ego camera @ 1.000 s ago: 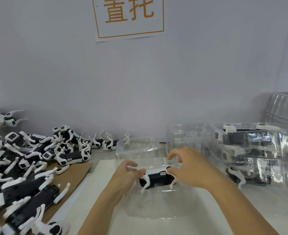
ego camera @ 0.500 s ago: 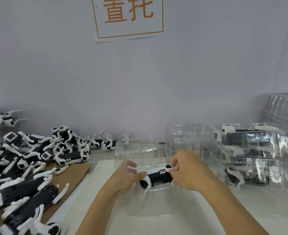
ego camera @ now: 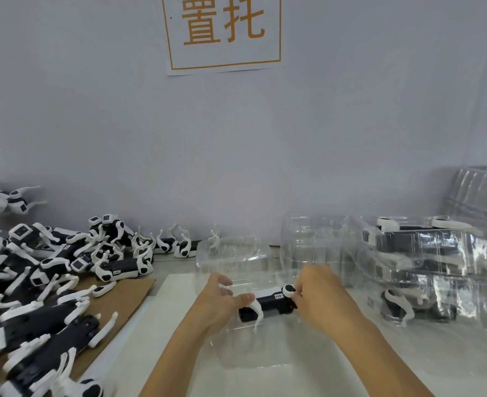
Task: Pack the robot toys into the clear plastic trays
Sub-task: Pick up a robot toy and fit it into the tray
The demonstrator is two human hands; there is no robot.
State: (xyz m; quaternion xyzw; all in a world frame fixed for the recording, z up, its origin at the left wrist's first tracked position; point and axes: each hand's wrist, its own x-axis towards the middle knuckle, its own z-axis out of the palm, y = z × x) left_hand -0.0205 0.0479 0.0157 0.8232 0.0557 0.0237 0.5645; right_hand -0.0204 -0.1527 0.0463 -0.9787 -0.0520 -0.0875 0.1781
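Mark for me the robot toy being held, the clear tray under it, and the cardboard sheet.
robot toy [ego camera: 268,303], head view, black body
clear tray [ego camera: 250,362], head view, near wall
cardboard sheet [ego camera: 133,293], head view, bare right corner

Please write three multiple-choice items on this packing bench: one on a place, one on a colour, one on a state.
1. Where is the pile of unpacked toys? A on the person's left; B on the right; C on the wall.
2. What colour are the characters on the sign? A blue; B orange; C green.
3. What is the right hand doing? A resting flat; B pointing; C gripping the robot toy.

A: it covers the cardboard at left.
B: orange strokes, orange border.
C: its fingers pinch the toy's end, the left hand holding the other, over the clear tray.
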